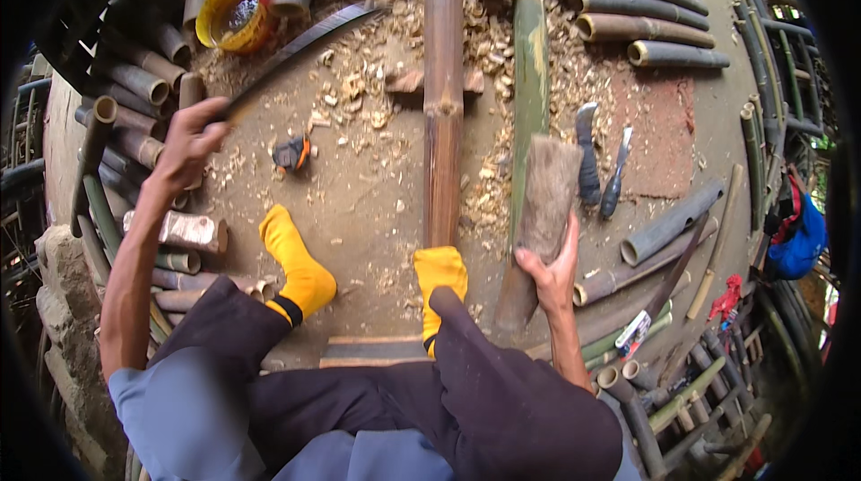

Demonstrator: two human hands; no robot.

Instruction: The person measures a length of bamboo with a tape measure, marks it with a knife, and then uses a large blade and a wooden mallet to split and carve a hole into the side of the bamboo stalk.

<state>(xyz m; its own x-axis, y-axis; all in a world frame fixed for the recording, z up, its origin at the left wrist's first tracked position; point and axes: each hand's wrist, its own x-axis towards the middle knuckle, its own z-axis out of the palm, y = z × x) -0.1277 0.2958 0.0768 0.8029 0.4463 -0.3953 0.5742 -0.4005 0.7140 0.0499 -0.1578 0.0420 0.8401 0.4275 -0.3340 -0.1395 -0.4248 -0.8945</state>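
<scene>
My left hand (190, 142) grips the handle of a long dark curved blade (300, 46) that points up and to the right over the ground. My right hand (553, 273) holds a short split bamboo section (543, 212) upright by its lower part, its rough brown inner face toward me. A long brown bamboo pole (443, 95) lies straight ahead between my hands. Its near end is under my right foot in a yellow sock (439, 270). A green bamboo pole (530, 78) lies just right of it. My left foot (296, 261), also in a yellow sock, rests on the dirt.
Wood chips (377, 78) cover the ground ahead. Cut bamboo tubes lie stacked at left (134, 86), along the top and at right (646, 28). A yellow bowl (235, 13) sits upper left. Two knives (587, 158) lie right of the green pole. A small orange-black object (292, 153) lies near my left hand.
</scene>
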